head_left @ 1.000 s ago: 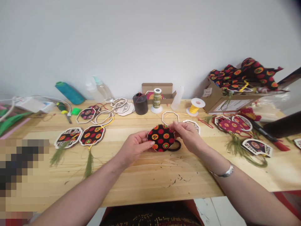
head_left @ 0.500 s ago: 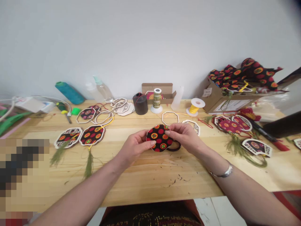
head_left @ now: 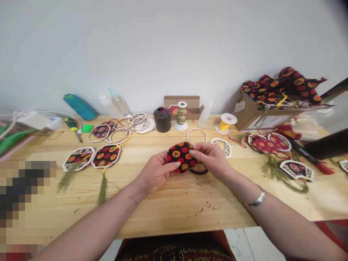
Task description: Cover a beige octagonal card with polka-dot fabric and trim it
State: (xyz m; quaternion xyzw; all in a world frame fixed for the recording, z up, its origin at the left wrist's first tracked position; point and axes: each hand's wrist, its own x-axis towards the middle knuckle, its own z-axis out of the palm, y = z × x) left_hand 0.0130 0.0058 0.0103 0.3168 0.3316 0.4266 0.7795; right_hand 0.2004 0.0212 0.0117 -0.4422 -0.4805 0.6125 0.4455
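Note:
Between my two hands, just above the wooden table, is a small rounded panel covered in patterned fabric, black with red dots and orange flowers. My left hand grips its left edge, thumb lying across the front. At the upper right edge, my right hand pinches it between thumb and fingers. Behind the panel's lower right shows a dark ring-shaped handle, perhaps scissors; the rest of it is hidden. Farther back lie an empty pale octagonal frame and a lattice-cut wooden frame.
Two tasselled ornaments lie on the left, near a pile of wooden frames. Thread spools, including a yellow one, stand along the wall. A cardboard box heaped with patterned fabric is at the back right. Dark scraps litter the table.
Both hands have shifted slightly left with the fabric-covered panel, which has turned a little. The grip of each hand looks the same.

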